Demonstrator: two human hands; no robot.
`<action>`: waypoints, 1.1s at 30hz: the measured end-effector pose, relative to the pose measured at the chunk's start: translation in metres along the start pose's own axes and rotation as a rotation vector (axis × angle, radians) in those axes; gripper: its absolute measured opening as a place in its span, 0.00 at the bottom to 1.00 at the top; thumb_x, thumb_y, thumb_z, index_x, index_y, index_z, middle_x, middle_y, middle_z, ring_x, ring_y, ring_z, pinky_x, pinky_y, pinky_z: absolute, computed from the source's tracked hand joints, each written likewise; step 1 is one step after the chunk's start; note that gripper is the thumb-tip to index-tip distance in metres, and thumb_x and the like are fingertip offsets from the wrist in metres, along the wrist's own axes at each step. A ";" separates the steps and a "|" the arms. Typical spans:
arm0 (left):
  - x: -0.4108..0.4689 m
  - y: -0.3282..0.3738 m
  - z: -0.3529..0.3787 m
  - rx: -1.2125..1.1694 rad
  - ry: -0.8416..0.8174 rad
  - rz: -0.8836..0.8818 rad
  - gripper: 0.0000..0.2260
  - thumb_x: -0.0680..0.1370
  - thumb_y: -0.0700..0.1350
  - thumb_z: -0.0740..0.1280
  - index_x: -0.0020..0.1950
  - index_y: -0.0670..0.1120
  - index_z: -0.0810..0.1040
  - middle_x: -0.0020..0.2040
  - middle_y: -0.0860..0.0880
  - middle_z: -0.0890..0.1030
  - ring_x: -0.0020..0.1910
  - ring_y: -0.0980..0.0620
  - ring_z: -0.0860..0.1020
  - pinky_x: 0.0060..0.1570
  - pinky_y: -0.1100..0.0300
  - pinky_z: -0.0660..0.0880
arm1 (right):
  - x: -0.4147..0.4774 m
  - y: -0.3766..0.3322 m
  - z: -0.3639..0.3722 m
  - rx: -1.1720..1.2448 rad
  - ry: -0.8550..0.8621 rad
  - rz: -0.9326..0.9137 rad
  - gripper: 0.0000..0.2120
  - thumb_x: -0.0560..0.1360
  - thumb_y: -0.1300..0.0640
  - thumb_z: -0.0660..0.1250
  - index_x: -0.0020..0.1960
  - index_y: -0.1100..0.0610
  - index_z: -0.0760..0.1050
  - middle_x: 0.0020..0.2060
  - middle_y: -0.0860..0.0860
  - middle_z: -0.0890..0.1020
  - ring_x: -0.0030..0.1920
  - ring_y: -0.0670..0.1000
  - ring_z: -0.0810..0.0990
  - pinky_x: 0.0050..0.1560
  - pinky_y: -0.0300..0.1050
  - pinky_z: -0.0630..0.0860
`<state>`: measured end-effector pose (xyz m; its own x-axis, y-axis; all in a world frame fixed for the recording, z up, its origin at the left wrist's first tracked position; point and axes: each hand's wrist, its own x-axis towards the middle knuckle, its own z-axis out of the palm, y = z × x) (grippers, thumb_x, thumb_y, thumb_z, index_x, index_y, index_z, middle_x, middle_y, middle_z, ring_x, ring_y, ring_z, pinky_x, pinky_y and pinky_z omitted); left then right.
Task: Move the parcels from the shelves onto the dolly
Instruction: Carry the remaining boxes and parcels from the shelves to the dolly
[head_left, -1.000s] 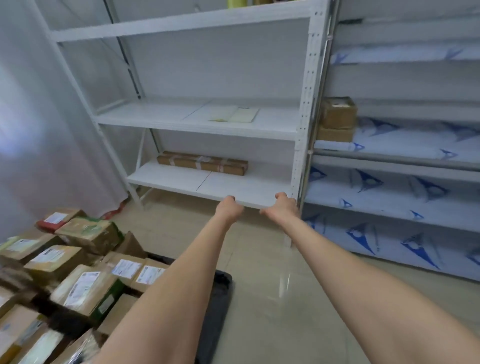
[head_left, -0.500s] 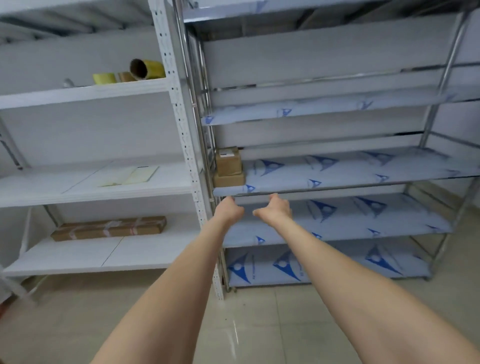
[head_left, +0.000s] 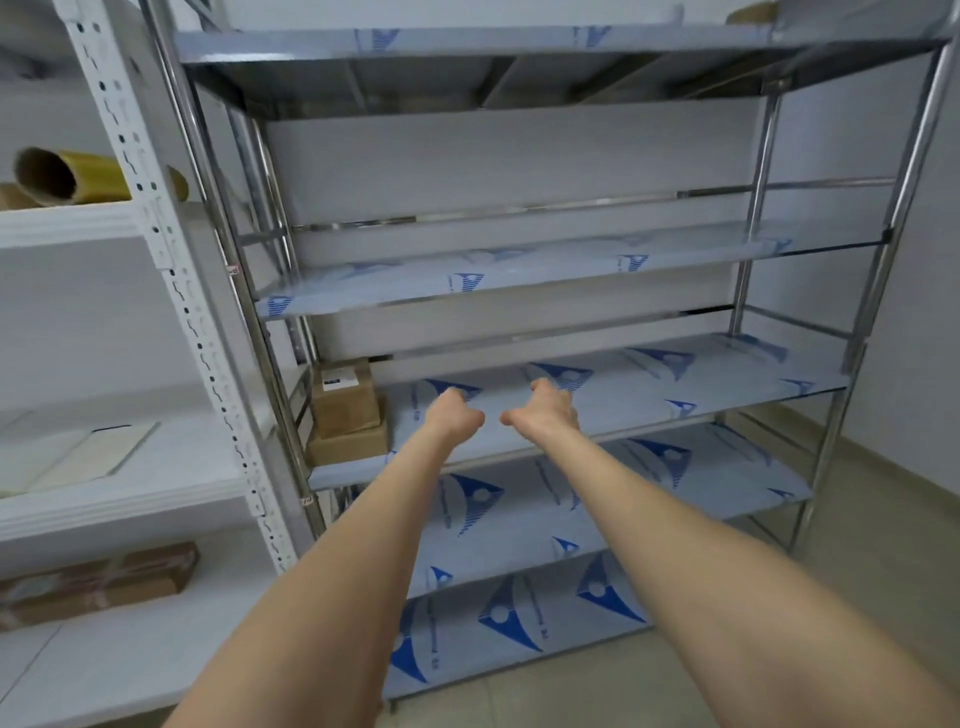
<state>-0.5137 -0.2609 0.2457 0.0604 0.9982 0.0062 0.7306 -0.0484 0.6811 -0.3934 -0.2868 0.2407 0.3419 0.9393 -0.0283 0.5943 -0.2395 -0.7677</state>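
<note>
- Straight ahead stands a steel rack (head_left: 675, 395), its shelves wrapped in pale film printed with blue triangles.
- Beside it, on the left, is a white rack (head_left: 182, 306) with a perforated upright post.
- A long flat parcel (head_left: 98, 584), brown and taped across, lies on the white rack's lower shelf, towards its back edge.
- Two bare forearms reach forward from the bottom edge of the view, towards the front edge of the steel rack's third shelf.
- An upper box (head_left: 345, 397) with a small label sits on a lower box (head_left: 348, 447) in the left back corner of that third shelf, against the post.
- A yellow roll (head_left: 78, 176) lies on its side on the white rack's upper shelf.
- Some pale flat sheets (head_left: 88, 457) lie on the white rack's middle shelf.
- The left hand (head_left: 457, 415) hangs in front of the third shelf, just right of the stacked boxes and apart from them; its fingers are loosely curled and grip nothing.
- The right hand (head_left: 545, 413) is just beside it, thumb pointing inward, fingers likewise loosely bent and gripping nothing.
</note>
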 end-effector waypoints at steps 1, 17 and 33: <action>0.021 -0.004 -0.002 0.004 0.003 -0.003 0.22 0.78 0.38 0.61 0.72 0.37 0.64 0.66 0.39 0.73 0.54 0.45 0.73 0.49 0.56 0.69 | 0.019 -0.006 0.008 0.002 -0.007 -0.005 0.32 0.74 0.52 0.70 0.73 0.55 0.62 0.71 0.58 0.64 0.69 0.60 0.67 0.63 0.54 0.70; 0.261 -0.151 -0.068 0.030 0.254 -0.357 0.21 0.79 0.48 0.62 0.68 0.38 0.67 0.66 0.38 0.72 0.63 0.40 0.73 0.58 0.52 0.71 | 0.235 -0.114 0.204 0.054 -0.373 -0.106 0.36 0.75 0.46 0.69 0.76 0.58 0.59 0.73 0.58 0.65 0.69 0.60 0.69 0.66 0.56 0.70; 0.354 -0.243 -0.082 -0.191 0.406 -0.649 0.14 0.78 0.46 0.64 0.59 0.38 0.75 0.50 0.43 0.80 0.45 0.47 0.77 0.42 0.57 0.75 | 0.338 -0.144 0.315 0.345 -0.689 0.114 0.27 0.81 0.45 0.60 0.72 0.62 0.65 0.66 0.58 0.73 0.65 0.58 0.73 0.57 0.48 0.70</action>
<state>-0.7256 0.1073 0.1418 -0.6181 0.7618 -0.1941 0.4033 0.5192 0.7535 -0.5925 0.1427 0.1402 -0.2097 0.8810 -0.4241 0.2840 -0.3601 -0.8886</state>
